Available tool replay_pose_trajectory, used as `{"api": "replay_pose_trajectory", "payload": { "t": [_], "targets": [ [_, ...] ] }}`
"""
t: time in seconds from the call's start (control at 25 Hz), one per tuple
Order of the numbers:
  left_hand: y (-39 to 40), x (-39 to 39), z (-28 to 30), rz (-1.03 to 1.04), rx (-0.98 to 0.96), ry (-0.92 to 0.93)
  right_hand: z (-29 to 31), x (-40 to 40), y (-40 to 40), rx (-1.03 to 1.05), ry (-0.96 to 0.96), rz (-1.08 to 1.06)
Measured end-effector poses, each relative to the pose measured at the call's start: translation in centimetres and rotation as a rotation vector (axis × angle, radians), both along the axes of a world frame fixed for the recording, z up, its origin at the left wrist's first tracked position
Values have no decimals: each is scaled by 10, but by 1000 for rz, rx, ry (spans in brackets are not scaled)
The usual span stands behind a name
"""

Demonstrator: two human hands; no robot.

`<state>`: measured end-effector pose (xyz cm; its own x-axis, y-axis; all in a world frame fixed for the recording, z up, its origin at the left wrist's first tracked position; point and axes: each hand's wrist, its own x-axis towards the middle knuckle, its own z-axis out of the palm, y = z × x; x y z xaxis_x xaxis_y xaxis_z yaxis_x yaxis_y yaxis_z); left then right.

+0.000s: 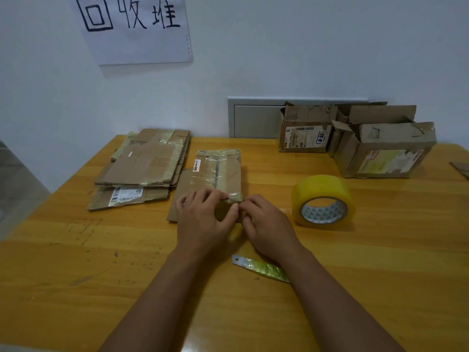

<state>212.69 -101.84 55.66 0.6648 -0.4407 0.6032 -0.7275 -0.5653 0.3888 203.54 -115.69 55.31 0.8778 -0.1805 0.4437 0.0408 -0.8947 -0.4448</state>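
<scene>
A flattened, taped cardboard box (215,171) lies at the middle of the wooden table (101,262). My left hand (203,219) rests on its near end, fingers curled over the near edge. My right hand (266,224) sits beside it at the box's near right corner, fingertips pinching there next to the left thumb. What the fingertips pinch is too small to make out. A roll of yellowish packing tape (323,200) stands to the right of my hands. A small blade wrapped in tape (258,268) lies near my right wrist.
A stack of flattened cardboard (147,163) lies at the back left. Two opened cardboard boxes (304,130) (385,151) stand at the back right against the wall. A paper sign (134,26) hangs on the wall above. A grey panel (253,118) sits behind the table.
</scene>
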Motion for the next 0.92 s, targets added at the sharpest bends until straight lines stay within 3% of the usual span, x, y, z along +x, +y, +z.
{"api": "replay_pose_trajectory", "payload": {
  "t": [0.24,0.4,0.64,0.92],
  "targets": [
    [2,5,-3,-13,60,-35,-3,2,-1,343,45,59],
    [-1,7,-5,-4,55,-46,-1,2,-4,460,-31,-51],
    [1,9,-6,-27,60,7,0,-1,1,476,-53,-50],
    [5,10,-5,-70,10,-2,-1,10,-1,216,-46,-40]
  ]
}}
